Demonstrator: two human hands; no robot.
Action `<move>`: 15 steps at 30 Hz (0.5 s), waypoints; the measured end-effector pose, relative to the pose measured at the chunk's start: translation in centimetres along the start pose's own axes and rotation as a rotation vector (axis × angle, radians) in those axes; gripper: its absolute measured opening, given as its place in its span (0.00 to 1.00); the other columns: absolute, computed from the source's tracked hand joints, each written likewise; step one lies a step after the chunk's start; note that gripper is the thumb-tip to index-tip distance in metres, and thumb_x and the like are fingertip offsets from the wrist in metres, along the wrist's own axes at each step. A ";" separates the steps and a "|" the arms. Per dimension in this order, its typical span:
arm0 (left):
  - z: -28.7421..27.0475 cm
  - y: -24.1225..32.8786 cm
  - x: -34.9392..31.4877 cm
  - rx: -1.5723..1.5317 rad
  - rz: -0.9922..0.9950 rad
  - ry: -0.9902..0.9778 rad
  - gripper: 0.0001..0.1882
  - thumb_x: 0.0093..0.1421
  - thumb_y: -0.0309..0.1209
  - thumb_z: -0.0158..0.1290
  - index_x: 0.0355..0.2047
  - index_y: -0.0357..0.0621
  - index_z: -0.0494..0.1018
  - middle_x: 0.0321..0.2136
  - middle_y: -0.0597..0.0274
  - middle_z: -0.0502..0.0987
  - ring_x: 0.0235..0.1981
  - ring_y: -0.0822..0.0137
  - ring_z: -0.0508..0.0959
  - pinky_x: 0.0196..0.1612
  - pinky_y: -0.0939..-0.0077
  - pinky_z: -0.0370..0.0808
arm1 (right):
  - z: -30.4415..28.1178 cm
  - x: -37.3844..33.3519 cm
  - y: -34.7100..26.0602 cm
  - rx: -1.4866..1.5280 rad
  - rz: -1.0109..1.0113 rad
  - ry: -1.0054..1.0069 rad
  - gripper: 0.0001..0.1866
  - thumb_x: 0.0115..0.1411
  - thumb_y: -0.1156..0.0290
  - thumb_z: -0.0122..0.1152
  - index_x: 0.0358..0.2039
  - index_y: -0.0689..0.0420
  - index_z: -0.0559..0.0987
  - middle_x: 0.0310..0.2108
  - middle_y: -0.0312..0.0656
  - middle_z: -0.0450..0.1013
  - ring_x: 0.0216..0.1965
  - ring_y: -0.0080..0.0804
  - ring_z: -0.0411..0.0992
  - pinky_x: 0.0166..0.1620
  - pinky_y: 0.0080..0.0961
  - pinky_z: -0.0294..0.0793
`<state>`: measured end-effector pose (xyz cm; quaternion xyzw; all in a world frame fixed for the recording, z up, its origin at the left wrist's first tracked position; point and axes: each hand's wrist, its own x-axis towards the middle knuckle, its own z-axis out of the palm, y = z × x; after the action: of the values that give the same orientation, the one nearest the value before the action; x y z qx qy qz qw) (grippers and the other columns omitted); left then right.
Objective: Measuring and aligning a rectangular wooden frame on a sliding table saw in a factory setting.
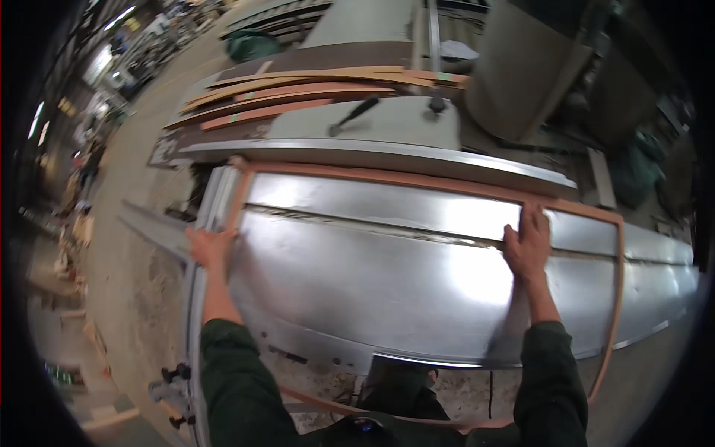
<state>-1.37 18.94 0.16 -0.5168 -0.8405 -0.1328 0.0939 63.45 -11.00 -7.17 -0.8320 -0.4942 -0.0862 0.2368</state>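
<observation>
The person in dark green sleeves stood at a long, shiny grey metal machine table (372, 283) with a thin rectangular frame of reddish-brown wood (387, 179) lying flat on it; the frame's far rail ran along the far edge of the table, its right rail (617, 298) curved down toward the near right, and its near rail passed in front of the person's body, off the table's near edge; the left hand (210, 247) rested on the frame's left rail near the far left corner, fingers curled over the wood in a light grasp; the right hand (527, 242) lay on an upright middle bar of the frame at the right, fingers spread and pressed flat against it, though whether it gripped the bar or only pressed on it could not be told; a narrow dark slot (372, 223) ran lengthwise through the table between the two hands; beyond the table, on the far part of the machine, lay a stack of long curved wooden strips (313, 93), pale and reddish, well apart from the frame; a black-handled lever (356, 115) sat just near of the strips; to the left stretched a dusty concrete floor (134, 283).
</observation>
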 end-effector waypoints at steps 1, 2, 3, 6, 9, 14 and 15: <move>0.1 0.1 0.0 0.025 0.033 0.031 0.43 0.34 0.61 0.81 0.37 0.36 0.85 0.57 0.46 0.73 0.48 0.37 0.84 0.52 0.42 0.81 | 0.1 0.0 0.0 -0.004 0.002 0.002 0.40 0.62 0.56 0.69 0.72 0.59 0.74 0.70 0.59 0.71 0.73 0.63 0.65 0.75 0.53 0.65; 0.1 0.2 0.1 0.083 0.043 0.025 0.43 0.34 0.62 0.81 0.38 0.35 0.84 0.57 0.46 0.73 0.49 0.37 0.84 0.53 0.42 0.81 | 0.1 0.0 0.1 -0.027 -0.018 0.006 0.41 0.63 0.53 0.69 0.71 0.63 0.73 0.71 0.59 0.70 0.74 0.63 0.64 0.76 0.53 0.62; 0.2 0.3 0.2 0.079 0.048 0.004 0.44 0.34 0.62 0.81 0.39 0.35 0.84 0.57 0.46 0.73 0.49 0.37 0.84 0.53 0.42 0.81 | 0.1 0.1 0.1 -0.051 -0.018 -0.005 0.44 0.64 0.49 0.67 0.72 0.66 0.72 0.72 0.60 0.69 0.77 0.62 0.62 0.79 0.53 0.58; 0.2 0.1 0.8 0.127 0.031 -0.042 0.45 0.35 0.61 0.81 0.41 0.34 0.84 0.58 0.46 0.73 0.50 0.36 0.84 0.54 0.41 0.80 | 0.0 0.3 0.0 -0.075 0.019 -0.070 0.46 0.67 0.44 0.64 0.75 0.64 0.70 0.74 0.60 0.68 0.79 0.59 0.58 0.80 0.52 0.54; 0.5 -0.5 1.4 0.099 0.000 -0.018 0.45 0.37 0.61 0.81 0.42 0.33 0.84 0.62 0.46 0.73 0.52 0.35 0.83 0.57 0.40 0.79 | 0.0 0.4 -0.4 -0.130 0.037 -0.105 0.45 0.67 0.44 0.64 0.75 0.64 0.70 0.74 0.58 0.68 0.79 0.59 0.59 0.80 0.51 0.55; 1.4 -1.1 2.1 0.154 0.037 0.006 0.47 0.36 0.61 0.80 0.45 0.33 0.84 0.66 0.44 0.71 0.53 0.34 0.83 0.56 0.39 0.79 | -0.1 0.3 -0.7 -0.077 0.028 -0.062 0.45 0.66 0.44 0.65 0.74 0.65 0.71 0.72 0.56 0.69 0.78 0.60 0.59 0.80 0.50 0.57; 1.5 -1.2 2.2 0.122 0.028 -0.006 0.47 0.36 0.62 0.80 0.45 0.33 0.84 0.66 0.44 0.70 0.53 0.34 0.83 0.56 0.40 0.79 | -0.2 0.3 -0.8 -0.072 0.036 -0.082 0.46 0.66 0.44 0.65 0.74 0.65 0.71 0.73 0.56 0.68 0.79 0.58 0.57 0.80 0.49 0.56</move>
<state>-3.48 20.80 -0.78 -0.5223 -0.8400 -0.0782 0.1245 62.91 -10.58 -6.67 -0.8515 -0.4851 -0.0656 0.1879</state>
